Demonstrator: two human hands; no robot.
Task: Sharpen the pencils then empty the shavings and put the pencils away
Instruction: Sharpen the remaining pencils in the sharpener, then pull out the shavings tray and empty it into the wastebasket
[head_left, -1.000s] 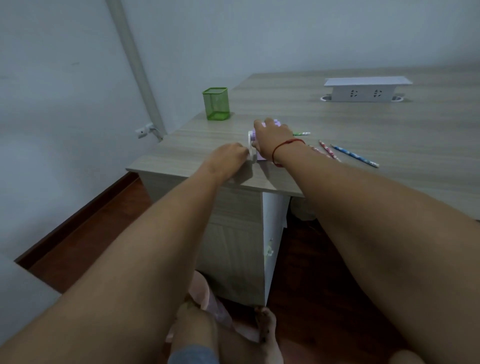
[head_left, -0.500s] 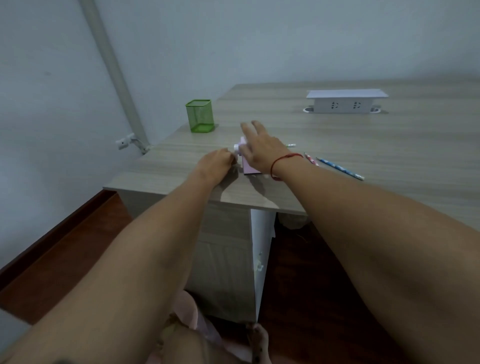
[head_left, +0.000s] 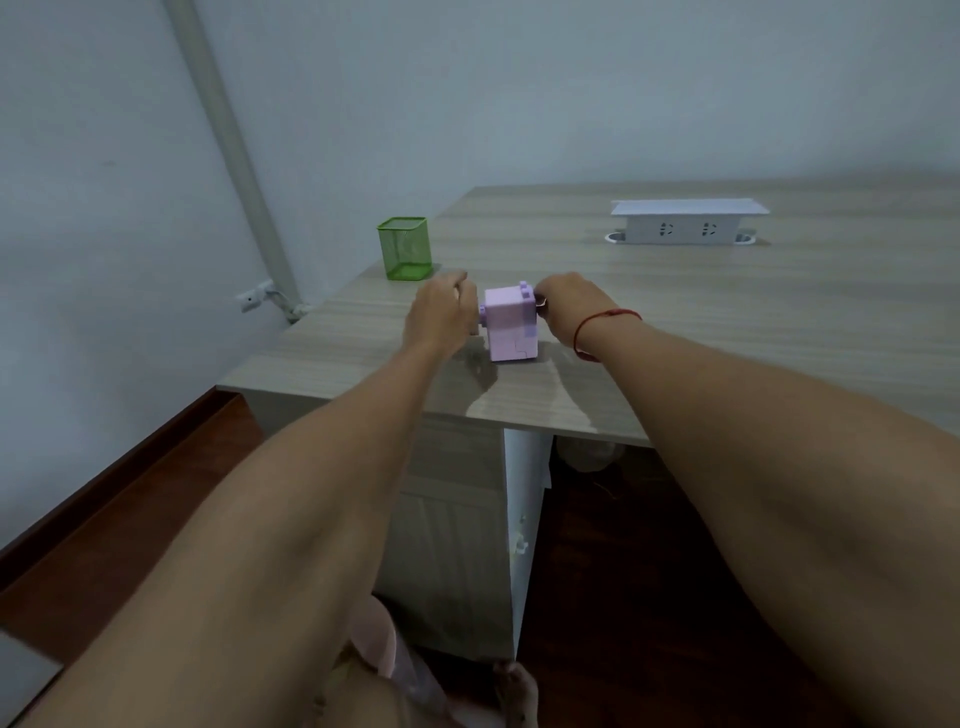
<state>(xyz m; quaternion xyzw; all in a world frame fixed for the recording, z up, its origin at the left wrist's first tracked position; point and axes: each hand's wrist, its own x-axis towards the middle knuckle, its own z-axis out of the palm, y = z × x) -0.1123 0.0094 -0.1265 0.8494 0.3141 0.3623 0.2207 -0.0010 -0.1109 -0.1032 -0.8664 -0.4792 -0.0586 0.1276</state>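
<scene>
1 sharpener (head_left: 510, 325), l hand (head_left: 441, 319), r hand (head_left: 569, 306) (flanking)

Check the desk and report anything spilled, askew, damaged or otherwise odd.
Nothing stands out. The purple sharpener stands upright on the desk, with the left hand and right hand at its sides. The green mesh holder and the socket box stand straight. No shavings show on the desk.
</scene>
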